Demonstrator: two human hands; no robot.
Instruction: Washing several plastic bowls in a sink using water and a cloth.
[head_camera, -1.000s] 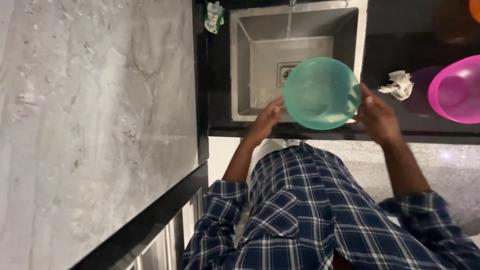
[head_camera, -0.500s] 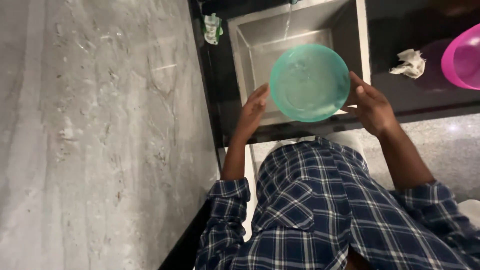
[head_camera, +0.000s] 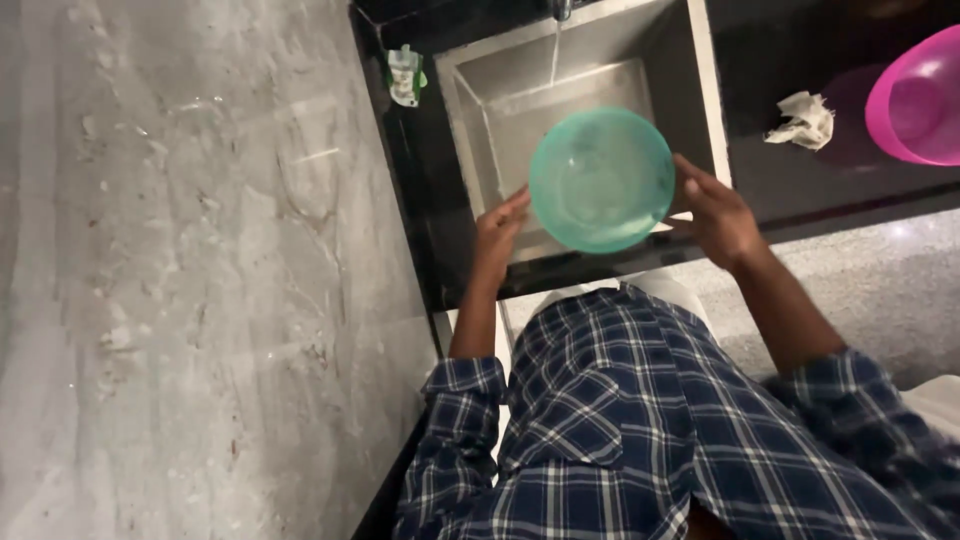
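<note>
Over the sink (head_camera: 480, 110) | translucent green bowl (head_camera: 601, 180), round, seemingly wet | hands holding rim

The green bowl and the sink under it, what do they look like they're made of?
The green bowl looks like translucent plastic: light passes through its thin, glossy wall. The sink looks like brushed steel, grey with a dull sheen, though the dim light leaves that open. Both hands, left hand and right hand, hold the bowl.

Your left hand (head_camera: 497, 235) presses its fingers flat against the left rim of the green bowl (head_camera: 601, 180), and your right hand (head_camera: 722, 215) cups the bowl's right rim, thumb on its edge. Both forearms reach forward, plaid sleeves pushed up past the wrists.
</note>
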